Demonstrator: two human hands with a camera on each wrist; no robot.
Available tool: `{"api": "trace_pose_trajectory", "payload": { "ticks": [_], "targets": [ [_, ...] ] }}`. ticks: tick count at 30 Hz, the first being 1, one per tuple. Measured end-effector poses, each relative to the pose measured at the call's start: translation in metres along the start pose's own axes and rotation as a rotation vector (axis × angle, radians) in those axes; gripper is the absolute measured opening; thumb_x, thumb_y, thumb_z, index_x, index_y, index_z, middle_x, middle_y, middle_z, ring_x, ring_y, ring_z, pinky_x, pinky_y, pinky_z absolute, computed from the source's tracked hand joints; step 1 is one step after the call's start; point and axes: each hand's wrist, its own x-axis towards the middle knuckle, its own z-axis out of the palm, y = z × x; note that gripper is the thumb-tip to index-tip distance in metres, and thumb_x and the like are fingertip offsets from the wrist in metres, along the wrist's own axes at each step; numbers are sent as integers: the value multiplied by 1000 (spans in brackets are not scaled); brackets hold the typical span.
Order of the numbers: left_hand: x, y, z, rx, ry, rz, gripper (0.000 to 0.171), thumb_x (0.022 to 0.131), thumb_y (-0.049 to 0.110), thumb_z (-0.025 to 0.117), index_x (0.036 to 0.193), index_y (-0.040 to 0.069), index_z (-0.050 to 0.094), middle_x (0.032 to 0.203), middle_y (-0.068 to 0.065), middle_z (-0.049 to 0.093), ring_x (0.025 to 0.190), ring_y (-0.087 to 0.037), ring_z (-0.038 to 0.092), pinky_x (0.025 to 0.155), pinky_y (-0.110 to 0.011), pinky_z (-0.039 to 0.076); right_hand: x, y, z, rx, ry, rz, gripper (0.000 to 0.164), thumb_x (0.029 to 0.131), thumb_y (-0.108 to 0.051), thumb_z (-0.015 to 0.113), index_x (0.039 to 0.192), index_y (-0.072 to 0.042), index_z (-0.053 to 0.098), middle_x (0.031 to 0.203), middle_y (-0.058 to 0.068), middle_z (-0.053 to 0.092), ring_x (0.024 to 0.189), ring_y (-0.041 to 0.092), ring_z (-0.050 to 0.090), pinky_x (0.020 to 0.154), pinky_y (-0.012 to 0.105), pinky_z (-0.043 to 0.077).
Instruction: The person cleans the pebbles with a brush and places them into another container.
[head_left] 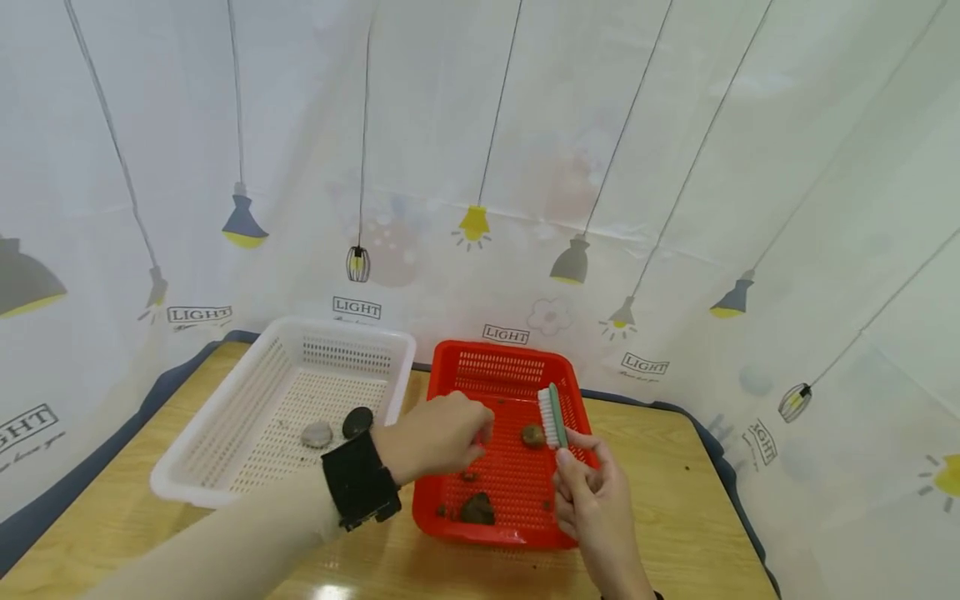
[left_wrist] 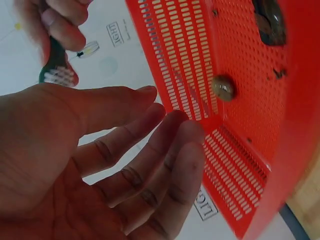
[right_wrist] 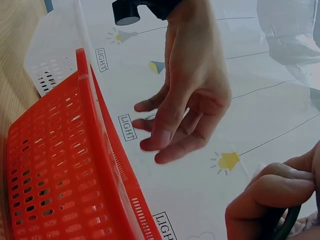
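My right hand (head_left: pixel 600 500) grips a small scrubbing brush (head_left: pixel 556 418) with a green back and white bristles, held up over the right side of a red plastic basket (head_left: pixel 424 507). Over the basket's left side is my left hand (head_left: pixel 438 435); the left wrist view shows its fingers loosely bent with nothing between them. A round brown stone (head_left: pixel 533 435) lies in the basket below the brush. Nearer the front wall sits a dark, dirt-covered stone (head_left: pixel 477 508), with small dark crumbs (head_left: pixel 469 477) scattered on the basket floor.
A white plastic basket (head_left: pixel 176 467) stands to the left, holding a grey stone (head_left: pixel 317 434) and a black stone (head_left: pixel 357 422). Both baskets rest on a wooden table (head_left: pixel 667 500). Behind hangs a pale curtain (head_left: pixel 420 125) printed with lamps.
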Motion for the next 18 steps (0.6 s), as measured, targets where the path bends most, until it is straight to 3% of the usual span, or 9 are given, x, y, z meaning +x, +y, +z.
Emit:
{"api": "trace_pose_trajectory", "payload": {
  "ticks": [9,12,18],
  "targets": [
    [25,12,23,41,-127,-35,8,100,12,90,107,11,86,89,3,78,74,-11,65,73,-29,66,-1,-5,-7,14,6,-47,43,123,-30,63,159,-12,48,71,-3,43,52,8,33,47,18,29],
    [32,14,29,86,-167,-71,11,98,15,94,99,15,83,86,5,74,75,-10,64,71,-29,62,0,-7,-10,17,11,-59,43,123,-30,63,158,-11,48,71,-4,44,52,7,34,47,18,30],
    [46,21,42,156,-290,-145,33,95,15,99,79,17,70,73,6,59,67,-11,53,59,-27,46,1,-8,-13,13,18,-92,41,124,-28,62,156,-9,47,71,-4,44,52,6,35,47,18,30]
  ]
}}
